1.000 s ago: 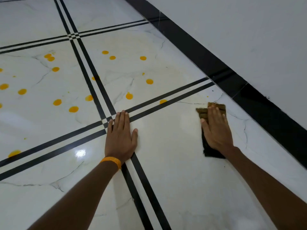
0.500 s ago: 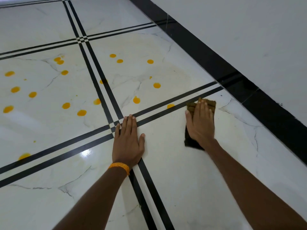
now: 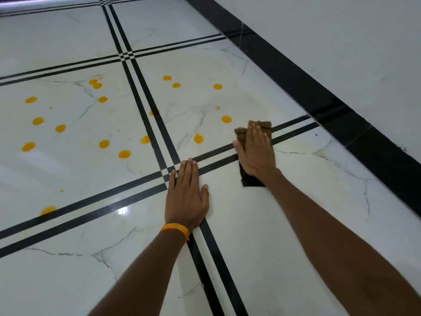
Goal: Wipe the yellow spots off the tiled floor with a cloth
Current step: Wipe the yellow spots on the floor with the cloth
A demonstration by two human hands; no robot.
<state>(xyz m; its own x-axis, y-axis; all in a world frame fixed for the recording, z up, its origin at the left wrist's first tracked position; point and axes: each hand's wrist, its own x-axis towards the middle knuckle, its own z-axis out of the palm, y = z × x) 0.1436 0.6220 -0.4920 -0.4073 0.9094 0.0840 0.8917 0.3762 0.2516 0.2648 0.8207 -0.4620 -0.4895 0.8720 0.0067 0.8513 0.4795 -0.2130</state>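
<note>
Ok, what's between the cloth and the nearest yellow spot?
Only bare white tile separates the cloth, under the right hand, from the yellow spot, in the head view.

The cloth [image 3: 264, 125], brown and folded flat, lies across the double black stripe to the right of the stripe crossing [image 3: 169, 171], pressed under the right hand [image 3: 255, 153]. Round yellow spots [image 3: 198, 138] dot the glossy white marbled tiled floor [image 3: 250, 224] beyond and left of that crossing.

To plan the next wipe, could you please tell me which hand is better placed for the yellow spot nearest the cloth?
The right hand: it presses the brown cloth flat, with the nearest yellow spot just beside it. The left hand rests on bare tile, empty.
</note>
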